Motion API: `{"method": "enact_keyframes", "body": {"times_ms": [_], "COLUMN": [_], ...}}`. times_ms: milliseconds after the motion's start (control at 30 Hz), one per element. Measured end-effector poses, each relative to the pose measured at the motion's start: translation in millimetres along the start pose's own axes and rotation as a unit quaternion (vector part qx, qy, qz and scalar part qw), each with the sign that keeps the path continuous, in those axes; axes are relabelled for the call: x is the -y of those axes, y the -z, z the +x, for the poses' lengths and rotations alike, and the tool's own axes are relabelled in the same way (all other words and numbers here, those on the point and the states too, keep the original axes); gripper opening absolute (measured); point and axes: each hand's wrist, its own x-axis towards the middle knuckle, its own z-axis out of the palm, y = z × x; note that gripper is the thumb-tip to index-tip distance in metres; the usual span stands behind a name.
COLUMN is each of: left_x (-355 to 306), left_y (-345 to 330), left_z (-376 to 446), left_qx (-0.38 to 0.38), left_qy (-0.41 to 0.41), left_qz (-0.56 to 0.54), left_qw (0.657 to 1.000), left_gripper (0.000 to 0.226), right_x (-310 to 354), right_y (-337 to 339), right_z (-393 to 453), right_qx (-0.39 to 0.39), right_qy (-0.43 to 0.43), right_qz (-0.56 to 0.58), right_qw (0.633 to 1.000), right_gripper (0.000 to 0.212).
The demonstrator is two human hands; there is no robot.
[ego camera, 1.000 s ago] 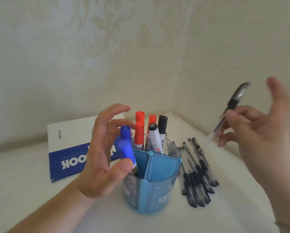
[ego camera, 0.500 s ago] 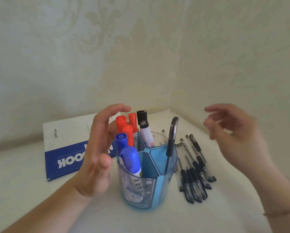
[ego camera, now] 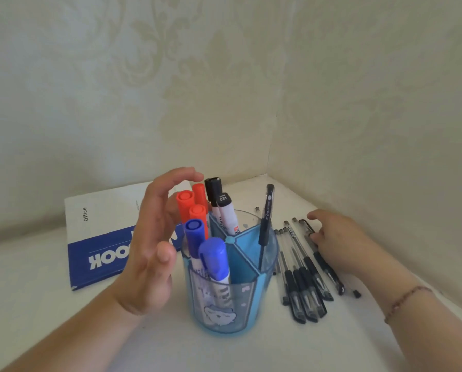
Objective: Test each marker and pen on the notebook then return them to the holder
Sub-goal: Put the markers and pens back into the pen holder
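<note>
Now the left hand is held open and empty just beside the blue divided holder, where red, blue and black-capped markers stand, one cap marked "120", and a single black pen leans in the right compartment. Fingers of the right hand are laid on the row of black pens on the table, though whether one is gripped cannot be told. "Office" is read on the closed blue-and-white notebook lying behind.

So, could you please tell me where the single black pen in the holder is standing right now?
It stands upright in the right-hand compartment of the blue holder, black pen, between the black-capped markers and the pens lying on the table.
</note>
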Motion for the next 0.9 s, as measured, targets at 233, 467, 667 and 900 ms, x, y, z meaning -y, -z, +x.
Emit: {"method": "enact_keyframes", "body": {"times_ms": [233,467,667,900], "left_x": [1,3,2,3], "left_y": [0,-1,-3,-2], "left_z": [-1,0,1,-2], "left_qx": [0.01,0.02,0.029,0.007], "left_qy": [0.018,0.025,0.024,0.014], "left_qz": [-0.038,-0.03,-0.029,-0.037], "left_qw": [0.999,0.999,0.999,0.999], "left_gripper": [0.084,0.091,0.09,0.08], "right_x": [-6,24,52,47], "right_y": [31,56,41,34], "right_z": [-3,-47,-62,-60], "right_qx": [-0.059,-0.271,-0.221,-0.191], "right_qy": [-0.015,0.209,0.338,0.424], "right_qz": [0.063,0.576,0.638,0.397], "right_qw": [0.996,0.742,0.656,0.791], "right_gripper": [0.02,0.035,0.042,0.025]}}
